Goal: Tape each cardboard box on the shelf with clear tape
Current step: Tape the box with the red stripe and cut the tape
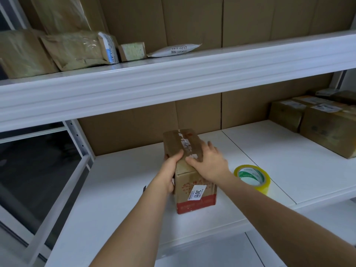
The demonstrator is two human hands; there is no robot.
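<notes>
White metal shelving: upper shelf (pixel 173 78) and lower shelf (pixel 123 189), backed by brown cardboard sheets (pixel 192 22). Upper shelf, left: brown paper parcels (pixel 73 49) stacked and leaning, one with a white label at its end; beside them a small flat carton (pixel 132 51); then a white mailer (pixel 176 50) with printed digits, lying flat. Lower shelf, far right: group of labelled cartons (pixel 327 120), well apart from the work area. Lower shelf, centre: box (pixel 192 180), tall cardboard, standing upright, red band along its base, white sticker reading 3011 on the near face, torn white label remnants along the top seam. Left hand (pixel 170 171): grips the box's upper left edge, thumb on top, fingers curled round the left side. Right hand (pixel 209 162): rests over the top right edge, thumb on the near face, fingers spread down the right side. Tape (pixel 252 179): clear yellowish roll with green-printed core, lying flat on the lower shelf just right of the box, near the right forearm, touched by neither hand.
</notes>
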